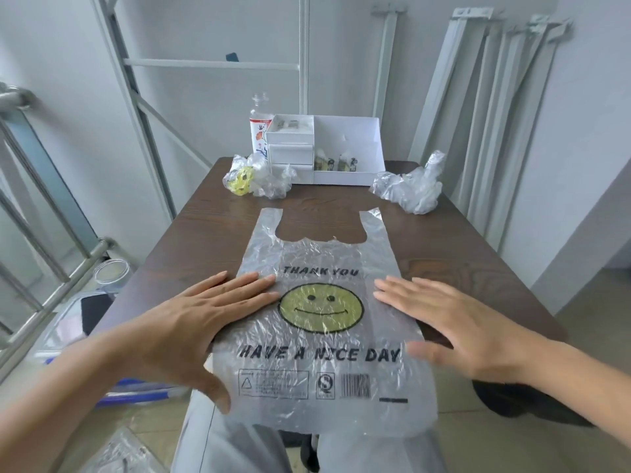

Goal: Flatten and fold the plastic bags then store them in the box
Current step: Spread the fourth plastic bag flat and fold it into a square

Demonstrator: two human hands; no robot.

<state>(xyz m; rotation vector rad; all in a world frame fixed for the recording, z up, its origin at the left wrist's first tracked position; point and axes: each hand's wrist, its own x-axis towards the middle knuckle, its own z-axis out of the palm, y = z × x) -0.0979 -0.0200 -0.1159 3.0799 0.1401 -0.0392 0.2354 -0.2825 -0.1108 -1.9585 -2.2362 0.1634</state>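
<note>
Grey trousers (239,448) show beneath the smiley-face plastic bag (321,336), both hands flat on it.
The bag overhangs the table's (444,254) near edge. The left hand (191,322) and the blurred right hand (454,322) press its sides, fingers straight. At the far edge stands a white box (345,145), its contents indistinct, flanked by crumpled bags (409,189).

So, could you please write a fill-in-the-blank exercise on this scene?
The face printed on the flattened clear plastic bag is ____.
Above it, the black print reads THANK ____.
The left hand and right hand press this ____.
The white storage box stands at the brown table's ____ end.
Missing: yellow; YOU; bag; far.
</note>
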